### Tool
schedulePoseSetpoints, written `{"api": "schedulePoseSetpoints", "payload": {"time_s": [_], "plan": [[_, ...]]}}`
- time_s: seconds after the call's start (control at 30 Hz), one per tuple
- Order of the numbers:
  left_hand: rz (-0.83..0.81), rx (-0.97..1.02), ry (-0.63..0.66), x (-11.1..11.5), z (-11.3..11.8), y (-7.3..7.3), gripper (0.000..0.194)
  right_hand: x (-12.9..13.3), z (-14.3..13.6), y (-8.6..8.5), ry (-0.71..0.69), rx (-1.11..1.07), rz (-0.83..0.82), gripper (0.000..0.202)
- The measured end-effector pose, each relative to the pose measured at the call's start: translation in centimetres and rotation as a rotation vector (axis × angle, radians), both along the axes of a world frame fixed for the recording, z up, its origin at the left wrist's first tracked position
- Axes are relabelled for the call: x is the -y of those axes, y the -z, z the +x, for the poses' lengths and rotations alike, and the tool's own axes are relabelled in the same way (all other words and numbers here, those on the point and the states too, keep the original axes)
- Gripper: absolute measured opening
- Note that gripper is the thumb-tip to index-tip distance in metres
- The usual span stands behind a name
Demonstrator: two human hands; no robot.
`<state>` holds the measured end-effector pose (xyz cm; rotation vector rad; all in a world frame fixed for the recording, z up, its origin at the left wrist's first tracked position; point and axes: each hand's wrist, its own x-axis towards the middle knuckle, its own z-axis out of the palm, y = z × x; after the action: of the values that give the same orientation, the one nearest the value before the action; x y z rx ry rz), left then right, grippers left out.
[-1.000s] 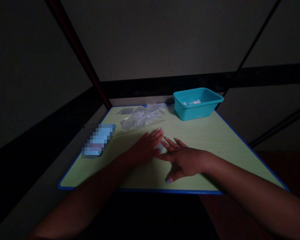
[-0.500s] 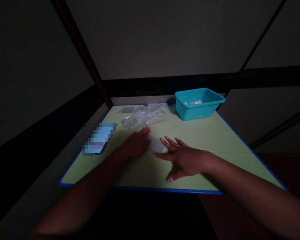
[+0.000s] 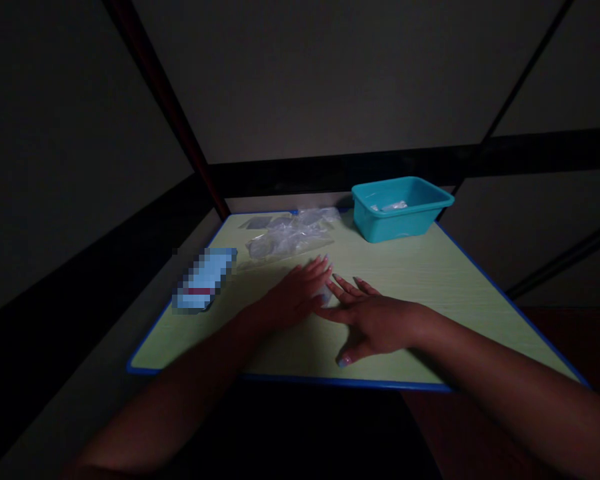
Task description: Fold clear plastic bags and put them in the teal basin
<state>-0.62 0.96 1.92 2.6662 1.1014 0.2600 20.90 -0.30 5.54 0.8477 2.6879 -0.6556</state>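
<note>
My left hand (image 3: 300, 290) lies flat, fingers stretched out, over a small translucent plastic piece (image 3: 325, 293) on the table. Most of that piece is hidden beneath it; only a pale strip shows between my hands. My right hand (image 3: 367, 320) rests on the tabletop just to the right, its fingers spread and the fingertips close to my left hand. Whether the right fingertips touch the piece I cannot tell. Beyond my hands lies a crumpled heap of clear plastic bags (image 3: 290, 237).
A turquoise basket (image 3: 397, 227) with some clear plastic inside stands at the back right. A phone (image 3: 205, 280) with a blurred screen lies at the left edge. The pale table (image 3: 430, 280) has a blue rim; a wall rises behind it.
My left hand has slid right across the plastic piece, covering more of it and coming up to my right fingertips. The right hand has stayed nearly in place. The view has shifted slightly.
</note>
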Motion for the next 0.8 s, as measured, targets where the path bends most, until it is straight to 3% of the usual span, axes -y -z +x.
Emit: {"api": "schedulePoseSetpoints", "payload": {"time_s": [0.13,0.4,0.6,0.8], "plan": [[-0.021,-0.068,0.072,0.6,1.1,0.4,0.066,0.0,0.1,0.3,0.004,-0.024,0.009,0.093],[0.000,-0.178,-0.054,-0.2,-0.1,0.2,0.057,0.0,0.0,0.0,0.013,-0.011,-0.029,0.099],[-0.011,-0.212,-0.208,-1.6,-1.8,0.6,0.058,0.0,0.1,-0.1,0.015,0.009,-0.034,0.096],[0.002,-0.245,-0.342,-1.6,-2.2,0.7,0.063,0.0,0.0,-0.3,0.003,0.039,-0.015,0.095]]}}
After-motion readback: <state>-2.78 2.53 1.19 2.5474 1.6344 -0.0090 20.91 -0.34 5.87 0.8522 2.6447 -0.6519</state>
